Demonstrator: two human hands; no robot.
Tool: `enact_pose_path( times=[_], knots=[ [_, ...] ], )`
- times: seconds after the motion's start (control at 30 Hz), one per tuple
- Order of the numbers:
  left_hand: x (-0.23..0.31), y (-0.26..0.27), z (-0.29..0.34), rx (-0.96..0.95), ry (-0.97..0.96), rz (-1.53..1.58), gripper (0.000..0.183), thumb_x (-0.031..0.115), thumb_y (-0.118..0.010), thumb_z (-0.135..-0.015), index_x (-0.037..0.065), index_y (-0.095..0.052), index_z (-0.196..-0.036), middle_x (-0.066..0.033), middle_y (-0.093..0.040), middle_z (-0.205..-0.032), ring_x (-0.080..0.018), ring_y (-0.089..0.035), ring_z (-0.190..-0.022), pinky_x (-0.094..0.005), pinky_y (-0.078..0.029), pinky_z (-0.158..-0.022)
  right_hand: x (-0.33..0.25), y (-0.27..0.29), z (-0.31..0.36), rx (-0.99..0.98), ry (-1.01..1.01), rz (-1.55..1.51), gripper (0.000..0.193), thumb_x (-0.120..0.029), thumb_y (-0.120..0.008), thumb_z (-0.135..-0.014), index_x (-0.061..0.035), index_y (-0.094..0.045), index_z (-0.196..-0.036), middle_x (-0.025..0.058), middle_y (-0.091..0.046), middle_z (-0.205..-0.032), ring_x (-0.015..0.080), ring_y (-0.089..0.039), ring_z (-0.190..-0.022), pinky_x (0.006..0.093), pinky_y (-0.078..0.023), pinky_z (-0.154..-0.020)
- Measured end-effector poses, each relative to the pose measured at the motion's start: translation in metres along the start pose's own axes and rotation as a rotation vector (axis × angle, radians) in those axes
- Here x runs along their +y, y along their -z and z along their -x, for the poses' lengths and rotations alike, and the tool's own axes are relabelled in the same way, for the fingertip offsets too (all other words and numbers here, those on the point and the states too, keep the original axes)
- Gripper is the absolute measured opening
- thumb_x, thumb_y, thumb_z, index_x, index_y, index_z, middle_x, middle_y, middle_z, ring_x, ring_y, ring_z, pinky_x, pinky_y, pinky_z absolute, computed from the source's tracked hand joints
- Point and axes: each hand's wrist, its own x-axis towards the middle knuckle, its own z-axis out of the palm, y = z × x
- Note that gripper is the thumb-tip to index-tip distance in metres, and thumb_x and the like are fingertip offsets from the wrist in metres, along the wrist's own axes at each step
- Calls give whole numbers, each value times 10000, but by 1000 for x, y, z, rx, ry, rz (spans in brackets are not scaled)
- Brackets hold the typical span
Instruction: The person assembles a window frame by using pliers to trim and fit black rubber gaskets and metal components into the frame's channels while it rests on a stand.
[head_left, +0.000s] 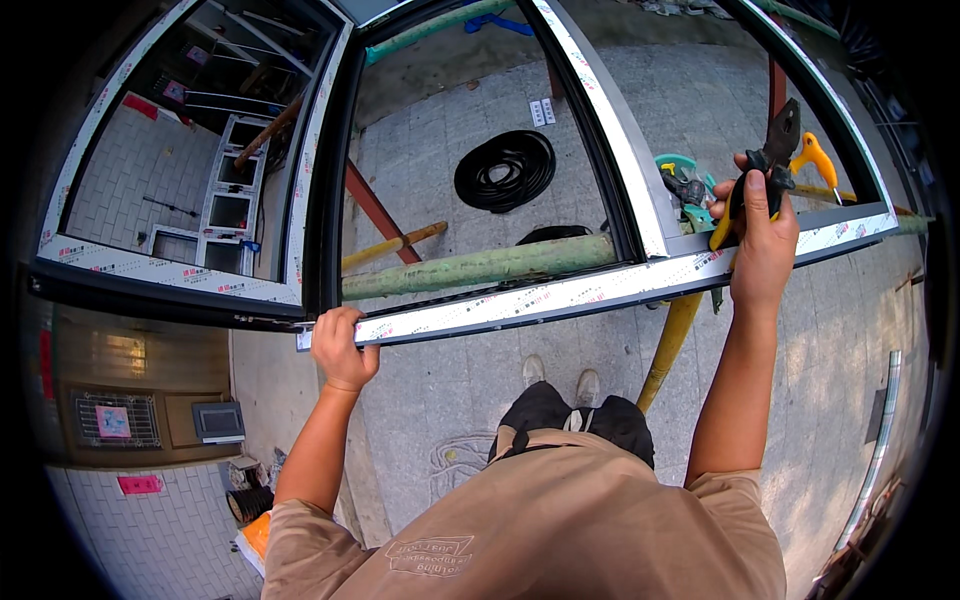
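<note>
My left hand (343, 348) is closed over the near edge of a large window frame (480, 315), at the corner by the hinged sash. White printed protective film covers the frame's faces, with dark edges and channels beside it. In my right hand (765, 240) is a pair of pliers (772, 160) with black and yellow handles, its dark jaws pointing up and away over the frame's right part. Just right of the pliers shows a yellow-handled tool (818, 158) with a thin metal tip; its exact support cannot be made out. The glazed sash (85, 255) stands swung out at the left.
Under the frame run a green pole (480, 266) and yellow poles (672, 350). A coil of black strip (505, 170) lies on the paved floor beyond. A teal basin (676, 163) with tools sits below the right opening. A bundle of pale cord (465, 465) lies near my feet.
</note>
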Motion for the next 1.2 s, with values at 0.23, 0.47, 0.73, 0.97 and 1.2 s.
enact_pose_path(
  times=[0.23,0.47,0.73,0.97,1.2],
  knots=[
    [-1,-1,2,-7,-1,-6,337,321,-733,-848,53,-678,-1043,-157,-688,-1014,-385,-660,-896,-469,-512,-778,-2,-2,2,11,-2,16,432,-394,-623,-1155,-4,-709,-1318,51,-758,-932,107,-706,-833,266,-565,-836],
    [-1,-1,1,-2,3,-2,340,329,-737,-845,56,-682,-1041,-156,-688,-1013,-385,-661,-893,-469,-513,-778,0,0,1,8,-1,28,434,-399,-621,-1155,-7,-710,-1319,50,-763,-930,107,-709,-833,264,-565,-839],
    [-1,-1,1,1,2,-8,341,338,-741,-851,58,-686,-1038,-155,-692,-1012,-386,-665,-890,-469,-518,-775,0,0,1,8,-4,24,431,-404,-623,-1154,-12,-711,-1312,50,-762,-928,108,-712,-834,263,-566,-841],
    [-1,-1,1,2,0,-7,338,325,-741,-842,55,-685,-1039,-155,-695,-1010,-385,-666,-884,-467,-517,-771,-3,-1,2,6,0,16,426,-401,-630,-1152,-14,-710,-1311,45,-754,-930,101,-702,-836,256,-558,-836],
    [1,-1,-1,11,-1,-3,328,301,-739,-816,56,-689,-1029,-156,-694,-1004,-385,-665,-883,-466,-515,-770,-1,0,1,1,-4,-11,407,-377,-628,-1155,-13,-708,-1318,45,-756,-937,97,-699,-835,256,-561,-836]
  ],
)
